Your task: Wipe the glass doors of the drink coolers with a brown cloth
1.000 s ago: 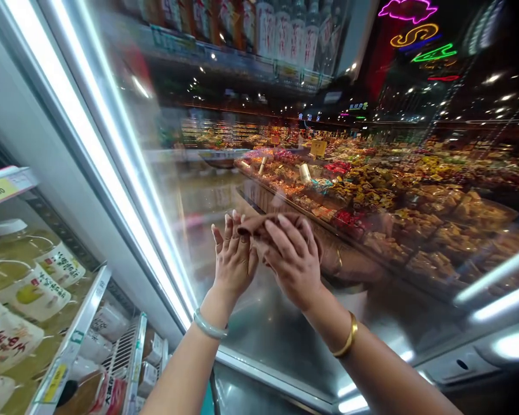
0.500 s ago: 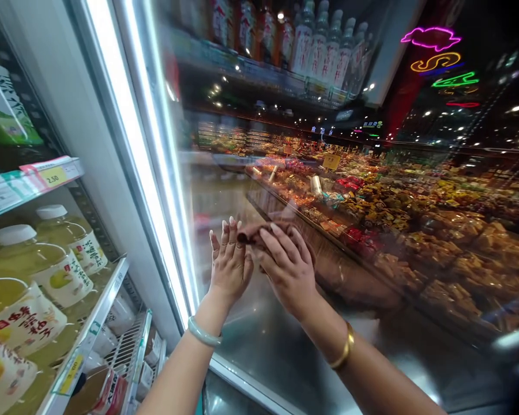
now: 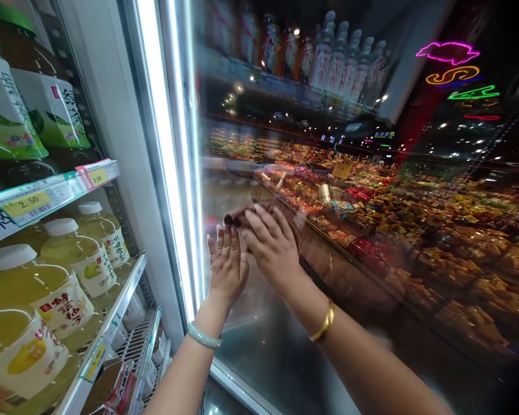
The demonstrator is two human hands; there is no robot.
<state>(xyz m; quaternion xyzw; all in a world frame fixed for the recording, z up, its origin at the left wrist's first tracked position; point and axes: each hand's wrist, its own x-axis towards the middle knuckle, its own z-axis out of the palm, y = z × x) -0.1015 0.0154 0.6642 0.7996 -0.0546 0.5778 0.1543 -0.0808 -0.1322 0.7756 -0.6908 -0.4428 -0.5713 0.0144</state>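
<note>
The right hand (image 3: 272,242) lies over a brown cloth (image 3: 240,217), fingers extended, at the glass panel (image 3: 259,340). The left hand (image 3: 227,270) is positioned just beside it, palm toward the glass. A lit strip (image 3: 165,144) borders the panel. At left, shelves (image 3: 127,294) carry bottles (image 3: 67,300); a yellow price tag (image 3: 27,202) reads 2.50.

There are two bracelets (image 3: 204,336) and one cloth (image 3: 237,217).

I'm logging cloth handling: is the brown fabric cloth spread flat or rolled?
Partly rolled: the brown fabric cloth curls at its left end; the right hand hides some.
</note>
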